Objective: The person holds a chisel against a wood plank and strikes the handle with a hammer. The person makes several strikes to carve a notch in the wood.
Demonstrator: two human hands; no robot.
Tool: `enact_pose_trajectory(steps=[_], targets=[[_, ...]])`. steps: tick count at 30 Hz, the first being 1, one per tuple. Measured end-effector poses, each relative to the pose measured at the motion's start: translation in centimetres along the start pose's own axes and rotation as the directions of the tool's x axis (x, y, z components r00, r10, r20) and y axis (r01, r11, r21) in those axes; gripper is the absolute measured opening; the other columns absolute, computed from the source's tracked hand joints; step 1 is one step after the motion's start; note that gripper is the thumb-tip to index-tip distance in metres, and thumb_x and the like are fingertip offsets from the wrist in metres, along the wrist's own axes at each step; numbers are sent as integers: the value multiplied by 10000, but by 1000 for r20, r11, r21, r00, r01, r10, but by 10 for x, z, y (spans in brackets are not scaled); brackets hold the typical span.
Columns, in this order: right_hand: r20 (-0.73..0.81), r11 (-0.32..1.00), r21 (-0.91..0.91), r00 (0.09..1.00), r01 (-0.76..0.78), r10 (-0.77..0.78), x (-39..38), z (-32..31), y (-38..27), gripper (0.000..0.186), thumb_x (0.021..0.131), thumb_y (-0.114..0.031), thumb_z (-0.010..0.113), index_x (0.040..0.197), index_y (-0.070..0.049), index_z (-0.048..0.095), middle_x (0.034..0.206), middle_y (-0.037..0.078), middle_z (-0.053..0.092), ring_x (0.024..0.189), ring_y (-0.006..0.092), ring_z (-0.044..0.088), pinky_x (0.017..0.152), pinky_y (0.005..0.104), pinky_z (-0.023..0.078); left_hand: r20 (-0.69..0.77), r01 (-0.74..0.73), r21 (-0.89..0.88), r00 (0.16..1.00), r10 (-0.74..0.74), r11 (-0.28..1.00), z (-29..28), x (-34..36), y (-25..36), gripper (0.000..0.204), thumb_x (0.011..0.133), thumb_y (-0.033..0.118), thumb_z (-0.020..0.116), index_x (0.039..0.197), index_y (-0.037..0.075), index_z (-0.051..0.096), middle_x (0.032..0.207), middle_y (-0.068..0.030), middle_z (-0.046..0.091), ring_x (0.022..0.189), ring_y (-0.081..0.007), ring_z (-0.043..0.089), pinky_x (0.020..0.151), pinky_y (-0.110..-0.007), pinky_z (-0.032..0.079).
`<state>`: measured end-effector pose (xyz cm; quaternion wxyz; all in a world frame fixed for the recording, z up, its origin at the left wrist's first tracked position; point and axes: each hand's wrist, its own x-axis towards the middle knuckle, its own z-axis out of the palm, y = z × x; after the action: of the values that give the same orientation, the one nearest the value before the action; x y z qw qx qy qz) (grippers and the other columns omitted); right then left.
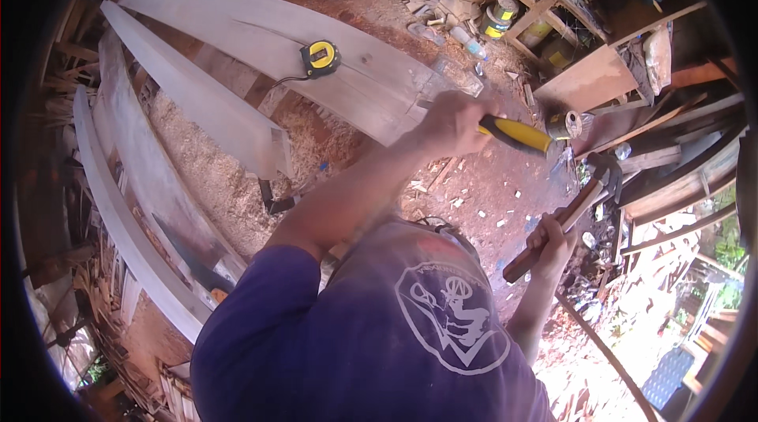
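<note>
My left hand (456,123) is closed round a chisel with a yellow and black handle (521,136), held over the near end of a wide wooden plank (371,67). The handle sticks out to the right of my fist, and my fingers mostly hide the blade. Lower on the right, my right hand (555,242) grips a hammer (575,213) by its wooden handle, its metal head up and away from the plank. A yellow and black tape measure (320,58) lies on the plank's upper face, left of my left hand.
Several shaped boards (189,86) lie to the left over wood shavings (197,153). Wood chips (489,205) litter the reddish ground. At the far right are cans (499,15), a plastic bottle (468,41), offcuts (454,0) and a slanted wooden panel (588,78).
</note>
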<state>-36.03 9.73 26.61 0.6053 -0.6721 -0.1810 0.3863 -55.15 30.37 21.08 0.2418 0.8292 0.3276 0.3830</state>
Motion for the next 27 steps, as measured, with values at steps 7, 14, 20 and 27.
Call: enact_pose_trajectory(steps=[7,14,20,27], targets=[[-28,1000,-9,1000,-5,4,-9,-17,15,123,861,23,558,922,-50,480,585,-2,431,408,86,405,363,245,363,91,57,77,994,-64,995,17,-4,-5,139,708,144,733,816,123,648,631,-104,625,607,-329,655,585,-454,498],[-99,996,-69,993,59,-66,-4,-46,1,105,861,15,547,926,-52,497,594,5,442,427,80,424,376,243,390,78,14,77,997,-20,997,23,-6,-12,137,720,171,727,821,122,648,630,-104,623,591,-326,645,586,-462,491],[-352,851,-252,775,461,-524,-17,-55,-82,199,829,-133,537,639,-96,492,549,-16,435,476,72,405,481,228,349,93,29,42,995,-33,999,18,-4,-12,159,713,151,737,852,123,665,638,-121,621,614,-345,649,599,-467,496],[321,386,-792,861,473,-395,-15,-5,9,70,872,-88,566,815,-82,525,608,7,488,516,77,422,448,286,328,28,-18,-17,999,19,1000,18,-5,-16,141,755,177,729,872,120,674,667,-113,658,657,-337,681,631,-463,540]])
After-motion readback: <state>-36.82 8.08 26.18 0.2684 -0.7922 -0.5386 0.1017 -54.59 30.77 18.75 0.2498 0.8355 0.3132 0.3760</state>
